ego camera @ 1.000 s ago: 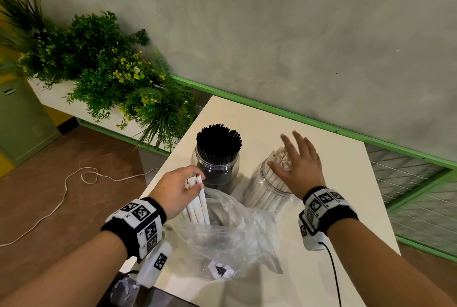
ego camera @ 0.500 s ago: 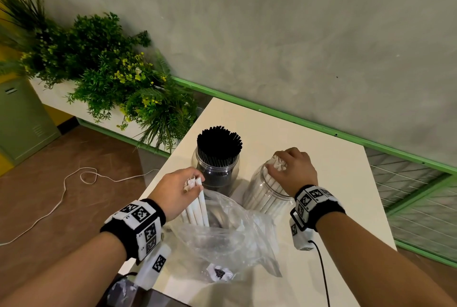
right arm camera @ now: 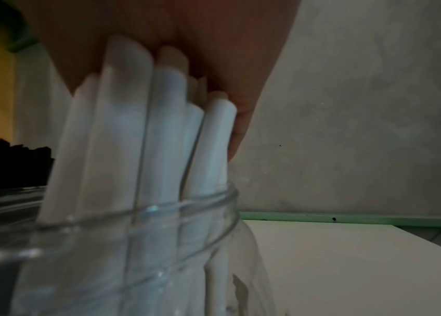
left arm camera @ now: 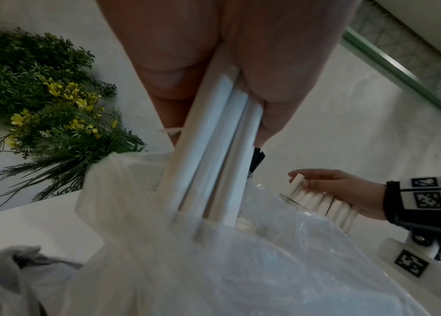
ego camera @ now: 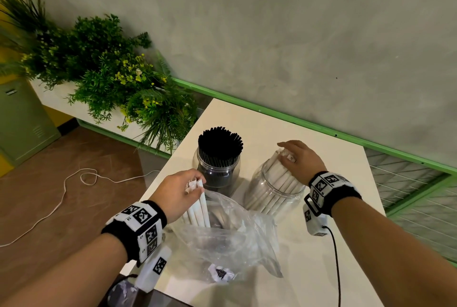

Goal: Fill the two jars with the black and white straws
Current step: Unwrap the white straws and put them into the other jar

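Two clear jars stand on the white table (ego camera: 309, 269). The left jar (ego camera: 217, 180) is packed with black straws (ego camera: 220, 143). The right jar (ego camera: 267, 198) holds several white straws (ego camera: 277, 175), which lean left. My right hand (ego camera: 286, 156) sits on their tops, thumb and fingers closed round them (right arm camera: 138, 132). My left hand (ego camera: 195, 183) grips a small bunch of white straws (ego camera: 197, 208) whose lower ends stand inside a clear plastic bag (ego camera: 235, 232). In the left wrist view the bunch (left arm camera: 214, 160) runs between thumb and fingers down into the bag (left arm camera: 214, 267).
A planter of green plants (ego camera: 111, 79) stands left of the table. A green rail (ego camera: 321, 131) runs along the grey wall behind. A white cable (ego camera: 74, 183) lies on the brown floor. A crumpled paper bit (ego camera: 220, 273) lies in the bag.
My right hand dropped from flat above the white straws onto their tops and closed on them. The left hand has kept its grip on the bunch, almost unmoved.
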The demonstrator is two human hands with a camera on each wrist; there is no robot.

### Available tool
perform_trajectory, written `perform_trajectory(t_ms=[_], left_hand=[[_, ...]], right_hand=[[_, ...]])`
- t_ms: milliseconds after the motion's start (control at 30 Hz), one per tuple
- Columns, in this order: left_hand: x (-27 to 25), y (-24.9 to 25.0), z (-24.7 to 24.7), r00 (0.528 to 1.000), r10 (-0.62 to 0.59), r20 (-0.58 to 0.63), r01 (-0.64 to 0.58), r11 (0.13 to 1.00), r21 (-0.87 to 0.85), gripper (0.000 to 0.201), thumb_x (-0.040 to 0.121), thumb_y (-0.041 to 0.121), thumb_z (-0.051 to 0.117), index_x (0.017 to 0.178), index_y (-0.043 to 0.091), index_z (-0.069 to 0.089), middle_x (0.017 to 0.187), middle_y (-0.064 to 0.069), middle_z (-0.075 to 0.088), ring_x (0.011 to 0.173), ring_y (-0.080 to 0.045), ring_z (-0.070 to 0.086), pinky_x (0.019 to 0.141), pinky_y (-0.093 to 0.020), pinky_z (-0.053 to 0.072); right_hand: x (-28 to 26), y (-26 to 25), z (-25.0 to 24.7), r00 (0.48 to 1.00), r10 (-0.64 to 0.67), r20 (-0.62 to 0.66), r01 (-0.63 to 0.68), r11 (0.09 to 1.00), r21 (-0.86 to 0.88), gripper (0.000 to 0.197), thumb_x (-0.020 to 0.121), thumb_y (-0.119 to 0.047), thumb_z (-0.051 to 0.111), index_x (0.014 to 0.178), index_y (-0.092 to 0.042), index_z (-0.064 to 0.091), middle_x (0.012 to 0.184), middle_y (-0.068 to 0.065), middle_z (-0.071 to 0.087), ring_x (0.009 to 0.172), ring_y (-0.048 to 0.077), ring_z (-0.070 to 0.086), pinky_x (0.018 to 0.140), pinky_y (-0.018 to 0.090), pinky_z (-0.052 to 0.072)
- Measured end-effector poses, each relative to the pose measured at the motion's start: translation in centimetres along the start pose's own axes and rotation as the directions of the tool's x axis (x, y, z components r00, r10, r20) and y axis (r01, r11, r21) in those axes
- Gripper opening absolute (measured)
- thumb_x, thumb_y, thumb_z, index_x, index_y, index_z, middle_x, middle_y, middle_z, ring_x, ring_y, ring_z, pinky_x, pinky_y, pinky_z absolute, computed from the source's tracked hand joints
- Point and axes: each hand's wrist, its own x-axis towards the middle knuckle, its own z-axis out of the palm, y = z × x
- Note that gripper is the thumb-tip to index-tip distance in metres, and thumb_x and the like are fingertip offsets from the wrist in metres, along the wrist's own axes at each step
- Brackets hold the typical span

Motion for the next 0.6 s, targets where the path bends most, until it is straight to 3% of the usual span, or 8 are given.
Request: perform_trajectory(t_ms=[100, 300, 433, 533, 600], left_hand=[[-0.1, 0.0, -0.1, 1.0, 0.002, 0.001, -0.002, 1.0, 0.009, 0.012, 0.087, 0.024, 0.061, 0.096, 0.031, 0.06, 0.1, 0.008, 0.062, 0.092, -0.009, 0.057, 0.073, -0.016, 0.039], [0.0, 0.3, -0.1, 1.0, -0.001, 0.001, 0.001, 1.0, -0.001, 0.012, 0.087, 0.023, 0.061, 0.097, 0.029, 0.06, 0.1, 0.009, 0.063, 0.093, -0.009, 0.057, 0.075, -0.018, 0.04], [0.0, 0.3, 0.0, 1.0, 0.001, 0.003, -0.001, 1.0, 0.001, 0.012, 0.087, 0.023, 0.061, 0.098, 0.028, 0.061, 0.099, 0.009, 0.063, 0.093, -0.009, 0.057, 0.074, -0.015, 0.04], [0.1, 0.1, 0.0, 1.0, 0.004, -0.001, -0.004, 1.0, -0.003, 0.012, 0.087, 0.023, 0.062, 0.098, 0.029, 0.06, 0.098, 0.008, 0.063, 0.09, -0.009, 0.058, 0.074, -0.019, 0.041], [0.1, 0.0, 0.0, 1.0, 0.006, 0.001, -0.006, 1.0, -0.004, 0.012, 0.087, 0.023, 0.061, 0.096, 0.03, 0.06, 0.097, 0.009, 0.063, 0.087, -0.007, 0.058, 0.072, -0.017, 0.041]], right_hand=[[0.1, -0.1, 0.1, 1.0, -0.006, -0.029, 0.006, 1.0, 0.005, 0.028, 0.092, -0.029, 0.056, 0.119, -0.026, 0.063, 0.121, -0.004, 0.059, 0.106, 0.022, 0.058, 0.087, 0.033, 0.047], [0.4, -0.2, 0.1, 0.997, -0.075, -0.014, 0.072, 0.987, -0.143, 0.042, 0.095, -0.03, 0.046, 0.137, -0.025, 0.048, 0.142, 0.0, 0.044, 0.124, 0.029, 0.044, 0.098, 0.044, 0.043], [-0.6, -1.7, -0.6, 0.99, -0.097, -0.101, 0.089, 0.993, -0.081, 0.065, 0.084, -0.051, 0.018, 0.137, -0.026, 0.047, 0.141, 0.0, 0.047, 0.126, 0.025, 0.041, 0.101, 0.042, 0.038], [-1.3, -2.7, 0.1, 0.988, -0.151, -0.042, 0.139, 0.968, -0.21, 0.071, 0.081, -0.07, 0.024, 0.14, -0.033, 0.04, 0.143, -0.005, 0.043, 0.132, 0.021, 0.035, 0.106, 0.042, 0.033], [-1.1, -2.8, 0.6, 0.994, -0.101, 0.033, 0.106, 0.94, -0.326, 0.075, 0.079, -0.077, 0.032, 0.142, -0.038, 0.032, 0.147, -0.006, 0.037, 0.137, 0.022, 0.029, 0.111, 0.044, 0.028]])
